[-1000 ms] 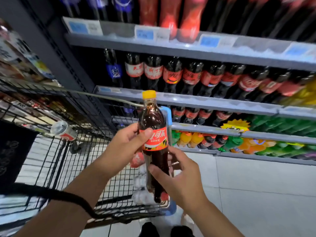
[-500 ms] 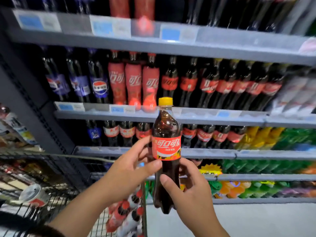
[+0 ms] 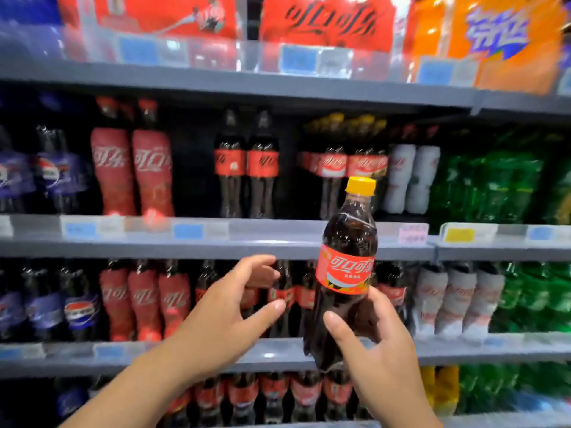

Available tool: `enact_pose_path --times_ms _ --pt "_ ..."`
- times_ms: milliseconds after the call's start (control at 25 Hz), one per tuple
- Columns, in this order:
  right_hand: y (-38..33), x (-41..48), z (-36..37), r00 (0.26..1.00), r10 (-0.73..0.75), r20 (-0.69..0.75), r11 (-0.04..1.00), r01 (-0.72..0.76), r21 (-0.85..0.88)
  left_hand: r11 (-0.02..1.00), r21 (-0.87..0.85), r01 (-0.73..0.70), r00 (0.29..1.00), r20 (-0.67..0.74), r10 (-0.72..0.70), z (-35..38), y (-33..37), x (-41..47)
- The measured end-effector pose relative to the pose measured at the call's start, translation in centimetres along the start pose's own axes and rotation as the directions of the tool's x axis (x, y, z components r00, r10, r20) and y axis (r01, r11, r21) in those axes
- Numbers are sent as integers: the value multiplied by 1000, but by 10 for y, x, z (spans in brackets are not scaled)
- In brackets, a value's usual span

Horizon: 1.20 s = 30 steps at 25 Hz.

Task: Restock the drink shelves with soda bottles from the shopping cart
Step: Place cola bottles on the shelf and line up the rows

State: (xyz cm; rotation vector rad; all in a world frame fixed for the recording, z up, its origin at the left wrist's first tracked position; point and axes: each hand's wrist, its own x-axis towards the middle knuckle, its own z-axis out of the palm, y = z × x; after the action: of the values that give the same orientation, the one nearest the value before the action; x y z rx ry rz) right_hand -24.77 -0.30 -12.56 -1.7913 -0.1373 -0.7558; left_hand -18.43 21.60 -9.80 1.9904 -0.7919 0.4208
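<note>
At the far left of the drink shelves (image 3: 216, 239), blue-labelled cola bottles (image 3: 49, 174) stood in the dark of the middle tier, with more of the same kind on the tier below. Beside them stood two bottles in full red sleeves (image 3: 133, 174), then a pair of dark cola bottles with red labels (image 3: 247, 163). The whole view was blurred, so the small price tags along the shelf edges could not be read.

The left hand (image 3: 228, 316) hung in front of the lower tier with fingers spread and thumb apart — it held nothing and stood just beside the soda bottle (image 3: 346, 273), not touching it. The right hand (image 3: 380, 353) gripped that bottle around its lower body, thumb across the front and fingers wrapped behind. The bottle was upright, tilted a little, its yellow cap (image 3: 360, 185) raised before the middle tier, just in front of yellow-capped bottles (image 3: 349, 163) of similar label on the shelf.

Further right came white-sleeved bottles (image 3: 412, 177), then green bottles (image 3: 494, 186) — and above, on the top tier, an orange multipack (image 3: 494, 41).
</note>
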Motion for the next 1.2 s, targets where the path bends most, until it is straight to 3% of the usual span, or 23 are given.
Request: enact_pose_path --times_ms 200,360,560,720,1000,1200 --pt "14 93 -67 990 -124 -62 992 123 -18 977 133 -164 980 -89 177 45 31 108" --pt "22 152 -101 977 -185 -111 983 183 -21 961 221 -164 965 -165 203 77 30 165" --pt "30 208 -123 964 -223 -147 959 189 -212 910 402 -103 902 -349 256 83 28 220" --pt "44 237 -122 980 -182 -83 946 151 -287 910 413 25 887 -429 170 84 18 241" --pt "60 275 -108 997 41 61 905 -11 -426 933 360 -10 927 -346 144 81 3 244" --pt "63 306 -107 967 162 197 843 -32 -536 928 355 111 943 -333 15 82 2 244"
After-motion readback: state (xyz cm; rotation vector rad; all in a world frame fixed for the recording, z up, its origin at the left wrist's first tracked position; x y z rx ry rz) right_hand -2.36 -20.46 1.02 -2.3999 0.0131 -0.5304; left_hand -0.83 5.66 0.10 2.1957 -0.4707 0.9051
